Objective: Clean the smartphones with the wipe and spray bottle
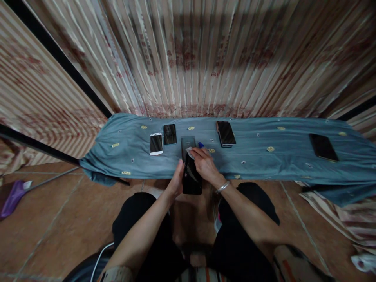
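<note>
My left hand [176, 179] grips the left edge of a black smartphone [192, 178], held over the front edge of the cloth-covered table. In the fingers of my right hand [206, 163] is a white wipe [189, 152], pressed at the upper end of that phone. Just behind it on the cloth lies a dark grey phone [188, 141], partly covered by the held phone and the wipe. A small blue object [201, 145] sits beyond my right fingers; its kind is unclear.
On the blue cloth [258, 164] lie a white phone [156, 144], a dark phone [170, 134], a stack of phones [226, 133] and another black phone [323, 147] far right. Striped curtains [188, 58] hang behind. A purple broom [13, 197] rests on the floor at left.
</note>
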`<state>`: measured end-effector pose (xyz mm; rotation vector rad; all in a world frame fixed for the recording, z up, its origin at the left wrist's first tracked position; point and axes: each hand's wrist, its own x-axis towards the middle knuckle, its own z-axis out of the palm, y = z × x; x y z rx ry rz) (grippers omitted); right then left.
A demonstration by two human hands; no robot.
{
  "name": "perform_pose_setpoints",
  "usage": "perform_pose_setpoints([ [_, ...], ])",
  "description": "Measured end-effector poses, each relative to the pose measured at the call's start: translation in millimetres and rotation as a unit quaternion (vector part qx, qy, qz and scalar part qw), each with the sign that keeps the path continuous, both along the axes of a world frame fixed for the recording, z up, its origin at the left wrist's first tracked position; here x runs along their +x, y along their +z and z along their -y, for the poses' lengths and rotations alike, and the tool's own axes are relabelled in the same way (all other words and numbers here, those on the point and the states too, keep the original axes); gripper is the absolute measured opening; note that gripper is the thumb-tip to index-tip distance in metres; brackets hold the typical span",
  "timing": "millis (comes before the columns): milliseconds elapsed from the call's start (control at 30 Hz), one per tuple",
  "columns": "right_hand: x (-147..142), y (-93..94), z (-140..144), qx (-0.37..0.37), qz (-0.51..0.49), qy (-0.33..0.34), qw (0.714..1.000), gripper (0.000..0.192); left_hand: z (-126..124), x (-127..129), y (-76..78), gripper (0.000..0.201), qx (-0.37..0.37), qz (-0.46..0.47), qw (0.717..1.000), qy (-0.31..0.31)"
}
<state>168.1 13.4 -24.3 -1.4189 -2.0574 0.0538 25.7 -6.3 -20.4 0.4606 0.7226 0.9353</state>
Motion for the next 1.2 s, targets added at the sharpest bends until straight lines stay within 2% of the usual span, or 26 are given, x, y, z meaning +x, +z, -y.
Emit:
perform_pose_setpoints([
  [167, -0.3, 3.2, -1.9, -0.012, -0.003, 0.017, 1.000, 0.046, 0.3, 0.5, 0.0, 0.057, 0.008, -0.012, 1.000, 0.001],
  [367, 9.7, 3.9, -8.5, -0.020, -0.017, 0.002, 1.000, 0.046, -2.7, -5.4, 5.0, 0.057, 0.016, -0.026, 0.999, -0.010],
  [500, 15.0, -0.1, -13.2, -0.050, -0.092, -0.040, 0.994, 0.040, -5.1, -6.6, 9.5, 0.056, 0.014, -0.047, 0.999, 0.003],
  [600, 16.6, -1.9, -16.5, -0.102, -0.162, -0.090, 0.977, 0.031, -6.1, -6.0, 12.6, 0.057, -0.001, -0.039, 0.999, 0.006],
  [700, 16.7, -1.4, -17.9, -0.124, -0.192, -0.109, 0.967, 0.027, -6.6, -4.8, 14.0, 0.062, -0.012, -0.027, 0.999, 0.014],
  [967, 9.1, 2.4, -15.0, -0.163, -0.190, -0.122, 0.960, 0.028, -10.5, -3.1, 15.9, 0.064, -0.018, -0.016, 0.999, 0.042],
  [1200, -2.5, 7.4, -0.5, -0.173, -0.122, -0.101, 0.972, 0.026, -17.6, -3.7, 22.8, 0.061, 0.011, -0.028, 0.997, 0.074],
])
